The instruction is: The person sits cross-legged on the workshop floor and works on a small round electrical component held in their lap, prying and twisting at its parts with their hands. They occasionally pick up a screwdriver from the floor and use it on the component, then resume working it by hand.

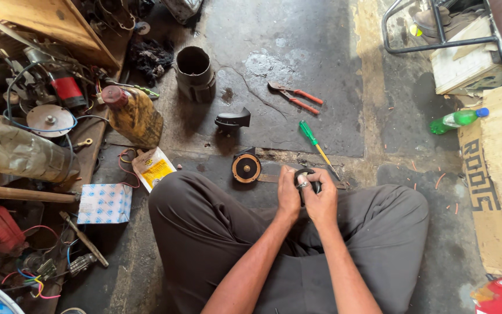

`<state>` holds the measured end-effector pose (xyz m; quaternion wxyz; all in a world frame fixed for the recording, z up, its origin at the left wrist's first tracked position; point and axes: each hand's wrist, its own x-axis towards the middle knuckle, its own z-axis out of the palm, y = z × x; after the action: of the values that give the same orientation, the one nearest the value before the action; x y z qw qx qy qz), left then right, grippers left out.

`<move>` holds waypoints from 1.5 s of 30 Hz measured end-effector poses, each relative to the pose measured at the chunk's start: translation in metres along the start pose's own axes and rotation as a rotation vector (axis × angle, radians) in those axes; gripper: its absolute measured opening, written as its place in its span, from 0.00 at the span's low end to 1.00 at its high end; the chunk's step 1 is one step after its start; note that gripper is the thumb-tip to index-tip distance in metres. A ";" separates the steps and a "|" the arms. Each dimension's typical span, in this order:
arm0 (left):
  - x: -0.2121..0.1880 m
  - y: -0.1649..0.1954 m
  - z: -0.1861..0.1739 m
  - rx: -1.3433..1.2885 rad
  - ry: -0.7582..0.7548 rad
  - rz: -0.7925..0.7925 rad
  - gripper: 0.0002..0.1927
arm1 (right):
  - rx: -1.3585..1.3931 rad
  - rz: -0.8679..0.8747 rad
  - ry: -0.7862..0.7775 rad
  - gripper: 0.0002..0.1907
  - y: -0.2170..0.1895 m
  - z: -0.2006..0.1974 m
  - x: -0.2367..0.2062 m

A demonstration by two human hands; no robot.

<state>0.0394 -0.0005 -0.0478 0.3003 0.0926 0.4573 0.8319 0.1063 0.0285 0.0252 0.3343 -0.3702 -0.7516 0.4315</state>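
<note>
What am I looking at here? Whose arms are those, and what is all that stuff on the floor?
There is just one picture, taken by a camera worn on a person's head, so you look down the way they do. The person sits cross-legged on a concrete floor in dark trousers. The left hand and right hand are together around a small dark part with a shiny metal bit; both have a grip on it. Beside the knees lies a round black and copper-coloured piece. Farther off are a green-handled screwdriver, red-handled pliers, a dark cylinder housing, a dirty yellow bottle and a green bottle. At the left is a heap of wires and old machine parts.
</note>
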 end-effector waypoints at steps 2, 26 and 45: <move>0.002 0.001 -0.001 0.067 0.021 0.022 0.10 | 0.172 -0.042 -0.122 0.06 0.000 -0.001 0.000; -0.003 0.008 0.000 -0.038 0.024 -0.065 0.11 | 0.139 -0.089 -0.086 0.06 0.003 0.001 -0.004; -0.009 0.019 0.002 0.022 0.040 -0.129 0.12 | 0.091 -0.030 -0.046 0.08 -0.007 -0.002 -0.005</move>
<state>0.0397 -0.0118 -0.0299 0.3429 0.0495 0.4773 0.8076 0.1086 0.0222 0.0310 0.3400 -0.3335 -0.7442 0.4683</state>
